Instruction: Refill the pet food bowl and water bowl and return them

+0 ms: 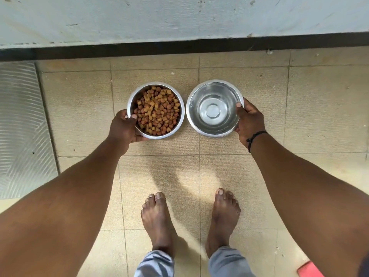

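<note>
Two steel bowls sit side by side over the tiled floor. The food bowl (180,100), on the left, is full of brown kibble (157,110). My left hand (124,128) grips its near-left rim, thumb over the edge. The water bowl (192,100), on the right, holds clear water (213,110). My right hand (249,122) grips its right rim, thumb inside the edge. Whether the bowls rest on the floor or hang just above it, I cannot tell.
A pale wall (179,17) with a dark skirting strip (179,47) runs just beyond the bowls. A grey ribbed mat (22,126) lies at the left. My bare feet (157,220) stand behind the bowls. A red object (308,269) pokes in at the bottom right.
</note>
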